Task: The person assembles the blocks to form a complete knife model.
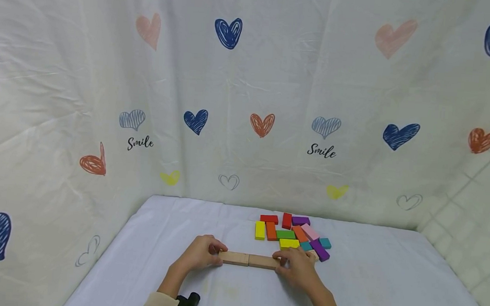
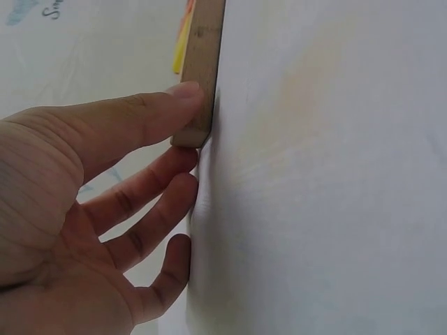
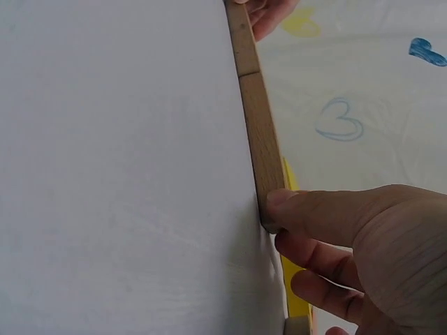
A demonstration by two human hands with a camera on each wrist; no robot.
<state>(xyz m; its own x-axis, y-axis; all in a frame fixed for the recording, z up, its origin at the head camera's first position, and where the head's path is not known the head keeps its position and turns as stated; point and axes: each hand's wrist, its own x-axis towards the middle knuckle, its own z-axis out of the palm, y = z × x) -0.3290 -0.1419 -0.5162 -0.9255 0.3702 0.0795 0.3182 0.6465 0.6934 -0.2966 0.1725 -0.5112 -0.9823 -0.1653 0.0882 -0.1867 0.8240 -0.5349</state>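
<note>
Two plain wooden blocks lie end to end on the white cloth, the left block (image 1: pixel 234 258) meeting the right block (image 1: pixel 262 262) at a thin seam. My left hand (image 1: pixel 203 254) pinches the outer end of the left block, thumb on its near side (image 2: pixel 199 70); the other fingers curl loosely toward the cloth. At the opposite end, my right hand (image 1: pixel 298 268) grips the right block (image 3: pixel 264 132) between thumb and fingers. Another plain wooden block (image 1: pixel 313 255) shows partly behind the right hand.
Behind the right hand lies a loose group of coloured blocks, among them a green block (image 1: pixel 285 234), a purple block (image 1: pixel 320 250) and a yellow block (image 1: pixel 260 230). A white curtain (image 1: pixel 250 86) printed with hearts hangs beyond the table's back edge.
</note>
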